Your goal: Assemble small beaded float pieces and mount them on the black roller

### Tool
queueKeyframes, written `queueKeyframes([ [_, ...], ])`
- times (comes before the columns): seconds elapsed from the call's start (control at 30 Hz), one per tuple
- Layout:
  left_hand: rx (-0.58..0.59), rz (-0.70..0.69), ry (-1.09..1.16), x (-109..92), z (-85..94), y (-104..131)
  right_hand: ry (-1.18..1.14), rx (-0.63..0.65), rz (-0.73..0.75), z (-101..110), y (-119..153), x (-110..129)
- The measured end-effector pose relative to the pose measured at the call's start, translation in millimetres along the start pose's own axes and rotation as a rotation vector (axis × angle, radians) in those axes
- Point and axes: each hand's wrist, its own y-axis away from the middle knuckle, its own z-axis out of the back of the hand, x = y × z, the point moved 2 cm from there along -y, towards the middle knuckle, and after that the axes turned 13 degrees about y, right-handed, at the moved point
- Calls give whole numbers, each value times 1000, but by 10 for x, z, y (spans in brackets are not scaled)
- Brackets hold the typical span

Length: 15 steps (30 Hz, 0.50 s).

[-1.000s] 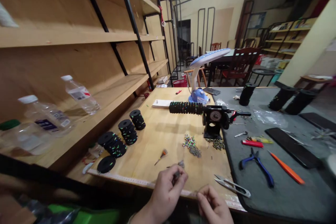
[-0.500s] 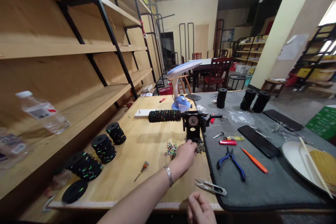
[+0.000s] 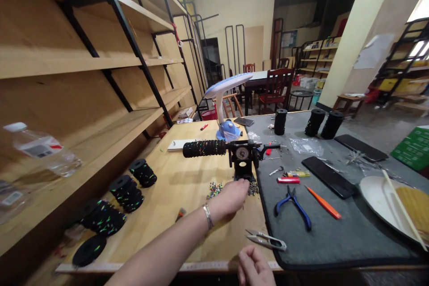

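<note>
My left hand [image 3: 233,196], with silver bracelets on the wrist, reaches to the base of a black clamp-like device with a dial [image 3: 241,154]. Its fingers are drawn together beside a small pile of dark metallic bits [image 3: 254,188]; anything between them is hidden. A pile of multicoloured beads [image 3: 214,190] lies just left of it. Near the front table edge, my right hand [image 3: 255,266] is curled, thumb against the fingers, and its contents cannot be made out. Thread snips [image 3: 268,240] lie just beyond it. A black foam spool [image 3: 204,148] sits sideways on the device.
Several black spools [image 3: 126,194] stand at left, with more at the back right. A blue-and-white lamp [image 3: 228,129] rises behind the device. Blue-handled pliers [image 3: 293,208], an orange tool [image 3: 324,203], a phone [image 3: 328,178] and a plate [image 3: 372,192] lie on the grey mat.
The view has shifted slightly, moving things a little left in the picture. My left hand stays by the metallic pile with its fingers turned slightly lower; my right hand stays curled.
</note>
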Motion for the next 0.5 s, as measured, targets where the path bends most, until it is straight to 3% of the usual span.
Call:
queueKeyframes([
  [0.2, -62, -10, 293, -161, 244, 596, 48, 30, 28, 2, 137, 152],
  [0.23, -63, -2, 375, -181, 257, 730, 65, 32, 35, -3, 169, 184],
  [0.27, -76, 25, 600, -192, 259, 865, 84, 34, 42, -8, 201, 214],
  [0.37, -117, 107, 1076, -194, 195, 1237, 142, 46, 55, -32, 290, 283],
  [0.5, -165, 286, 1408, -126, -16, 1566, 205, 69, 67, -100, 386, 323],
])
